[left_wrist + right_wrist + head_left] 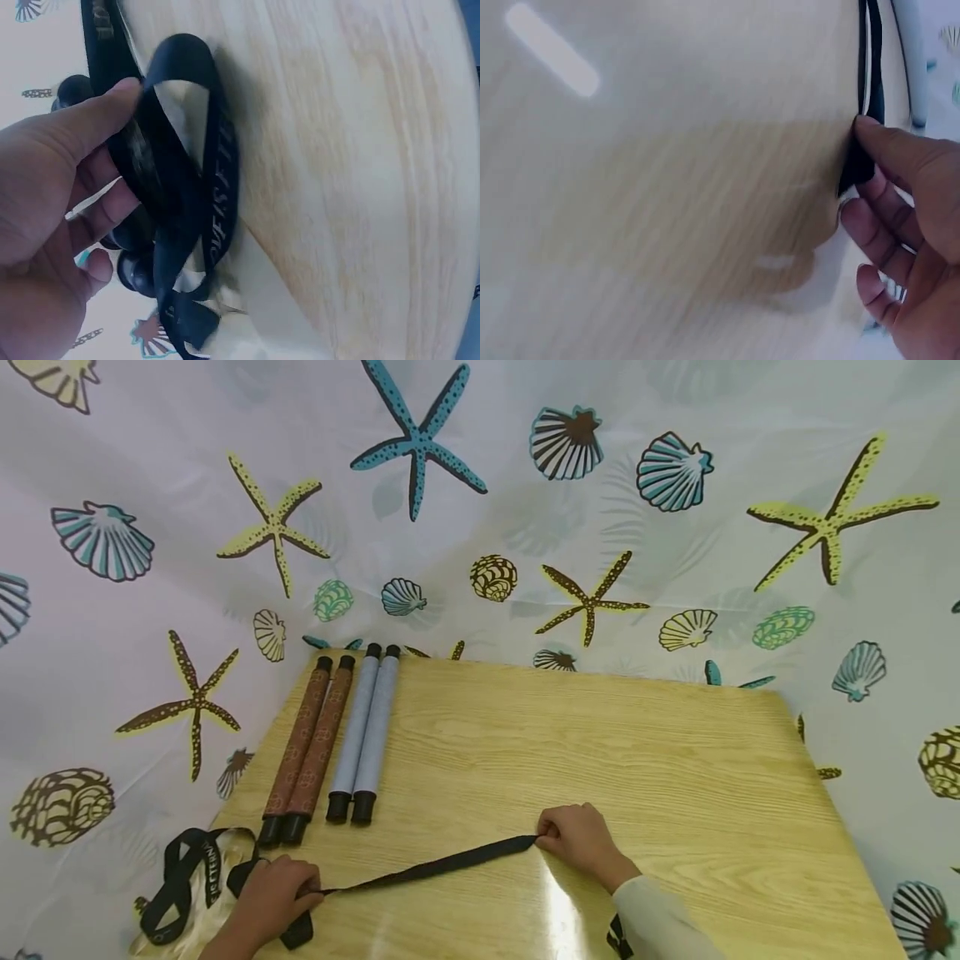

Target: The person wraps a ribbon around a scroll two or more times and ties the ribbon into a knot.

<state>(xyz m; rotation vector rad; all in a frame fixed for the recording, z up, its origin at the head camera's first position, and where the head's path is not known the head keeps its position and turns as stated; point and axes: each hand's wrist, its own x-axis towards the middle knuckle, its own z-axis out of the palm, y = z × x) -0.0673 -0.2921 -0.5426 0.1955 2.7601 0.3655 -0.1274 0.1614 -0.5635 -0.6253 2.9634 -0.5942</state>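
A black ribbon (pixel 442 866) stretches across the table between the two hands. Its end is pinched between thumb and fingers of the right hand (pixel 585 843), and the tip pokes out past the thumb in the right wrist view, where this ribbon (pixel 876 67) runs upward. At the table's front left, the left hand (pixel 270 893) pinches another part of it. Loose loops of the ribbon (pixel 187 60), with pale lettering, hang beside the left hand (pixel 52 195) in the left wrist view. A cream, shiny ribbon-like strip (pixel 274 292) lies beneath those loops.
Two brown patterned rolls (pixel 321 735) and two pale blue-grey rolls (pixel 367 727), all with black ends, lie at the table's left. Near the right sleeve is a small dark item (pixel 618 937), partly hidden. A shell-and-starfish cloth (pixel 465 527) hangs behind the wooden table (pixel 600 735).
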